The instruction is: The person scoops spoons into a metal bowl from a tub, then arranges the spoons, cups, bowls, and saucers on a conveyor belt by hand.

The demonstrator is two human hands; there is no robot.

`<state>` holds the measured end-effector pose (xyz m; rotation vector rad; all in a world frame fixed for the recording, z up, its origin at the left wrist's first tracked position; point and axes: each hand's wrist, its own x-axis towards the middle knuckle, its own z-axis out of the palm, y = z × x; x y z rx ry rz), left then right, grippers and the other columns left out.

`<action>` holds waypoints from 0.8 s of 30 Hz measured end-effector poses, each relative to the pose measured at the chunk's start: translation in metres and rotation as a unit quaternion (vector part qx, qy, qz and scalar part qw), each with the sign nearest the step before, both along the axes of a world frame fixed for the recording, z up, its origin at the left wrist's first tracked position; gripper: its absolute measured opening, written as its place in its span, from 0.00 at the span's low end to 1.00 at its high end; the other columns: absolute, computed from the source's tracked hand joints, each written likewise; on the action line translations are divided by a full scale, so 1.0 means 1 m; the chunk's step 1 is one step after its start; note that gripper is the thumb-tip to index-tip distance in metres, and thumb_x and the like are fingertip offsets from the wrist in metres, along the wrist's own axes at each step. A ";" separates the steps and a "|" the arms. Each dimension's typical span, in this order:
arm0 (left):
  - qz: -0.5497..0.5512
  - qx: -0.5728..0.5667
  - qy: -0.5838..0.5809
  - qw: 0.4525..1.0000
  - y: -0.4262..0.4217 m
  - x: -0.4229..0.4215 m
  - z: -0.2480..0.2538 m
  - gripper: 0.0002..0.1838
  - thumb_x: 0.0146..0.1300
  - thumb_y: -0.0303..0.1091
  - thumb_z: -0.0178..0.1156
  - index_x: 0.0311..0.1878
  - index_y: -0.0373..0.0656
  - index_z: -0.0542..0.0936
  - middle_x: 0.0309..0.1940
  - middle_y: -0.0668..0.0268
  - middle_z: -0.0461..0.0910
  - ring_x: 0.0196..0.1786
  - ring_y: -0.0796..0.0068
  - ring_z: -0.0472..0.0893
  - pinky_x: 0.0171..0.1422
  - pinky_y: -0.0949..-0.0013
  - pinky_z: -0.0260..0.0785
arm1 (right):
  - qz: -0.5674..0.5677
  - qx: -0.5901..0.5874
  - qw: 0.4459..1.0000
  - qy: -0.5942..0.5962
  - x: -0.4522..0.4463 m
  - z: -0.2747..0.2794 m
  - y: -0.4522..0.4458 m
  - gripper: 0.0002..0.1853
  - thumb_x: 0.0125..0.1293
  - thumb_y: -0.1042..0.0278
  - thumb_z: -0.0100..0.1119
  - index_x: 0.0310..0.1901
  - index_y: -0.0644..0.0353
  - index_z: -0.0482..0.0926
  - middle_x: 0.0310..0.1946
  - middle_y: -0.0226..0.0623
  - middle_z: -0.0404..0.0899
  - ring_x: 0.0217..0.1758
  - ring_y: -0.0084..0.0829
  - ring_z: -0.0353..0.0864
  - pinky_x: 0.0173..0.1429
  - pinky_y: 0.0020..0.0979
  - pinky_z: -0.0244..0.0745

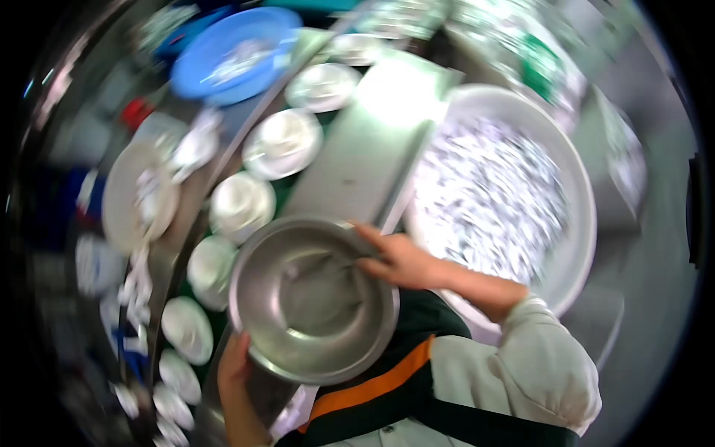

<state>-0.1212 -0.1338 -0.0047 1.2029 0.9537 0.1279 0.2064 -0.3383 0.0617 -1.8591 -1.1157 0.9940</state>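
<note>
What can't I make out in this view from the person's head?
In the head view:
What, if anything, the bowl holds: blurred.
Left hand: some fingers, hidden by the bowl.
What the many pieces in the white tub are: blurred.
What the blue basin holds: blur and glare.

Metal worktop (339, 175), green strip (283, 191) lengthwise; on the strip, round white pieces (282, 144) in a row; blue basin (195, 73) beside.

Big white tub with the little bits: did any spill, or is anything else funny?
Nothing stands out. The little bits lie inside the white tub; I see none on the floor beside it. The metal bowl, in the left hand and right hand, shows no dent. It's blurry, so small damage could hide.
</note>
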 end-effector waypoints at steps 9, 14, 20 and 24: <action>-0.388 0.149 0.005 0.909 -0.130 0.229 0.042 0.30 0.55 0.28 0.46 0.63 0.33 0.58 0.57 0.52 0.66 0.60 0.62 0.65 0.64 0.68 0.54 | -0.375 0.013 0.900 0.221 0.017 -0.119 -0.233 0.32 0.68 0.52 0.44 0.68 0.53 0.48 0.57 0.49 0.67 0.56 0.39 0.71 0.57 0.32 0.66; -0.479 0.315 0.009 0.819 -0.181 0.378 -0.076 0.37 0.52 0.28 0.46 0.67 0.31 0.46 0.66 0.42 0.47 0.69 0.48 0.49 0.71 0.61 0.44 | -0.290 -0.447 0.846 -0.020 0.026 -0.278 -0.378 0.69 0.27 0.48 0.78 0.69 0.48 0.37 0.64 0.63 0.46 0.58 0.65 0.62 0.56 0.50 0.67; -0.529 0.537 0.196 0.628 -0.242 0.447 -0.144 0.41 0.52 0.29 0.53 0.67 0.36 0.44 0.65 0.41 0.46 0.68 0.42 0.49 0.65 0.46 0.52 | -0.394 -0.419 0.818 0.027 0.032 -0.336 -0.332 0.78 0.21 0.53 0.81 0.67 0.59 0.28 0.60 0.66 0.50 0.63 0.61 0.54 0.58 0.47 0.67; -0.568 0.528 0.240 0.584 -0.288 0.497 -0.161 0.40 0.53 0.33 0.56 0.67 0.42 0.47 0.66 0.44 0.46 0.68 0.42 0.48 0.55 0.34 0.55 | -0.484 -0.215 0.848 0.008 0.055 -0.351 -0.245 0.65 0.30 0.64 0.78 0.68 0.56 0.39 0.57 0.65 0.55 0.58 0.62 0.60 0.57 0.44 0.65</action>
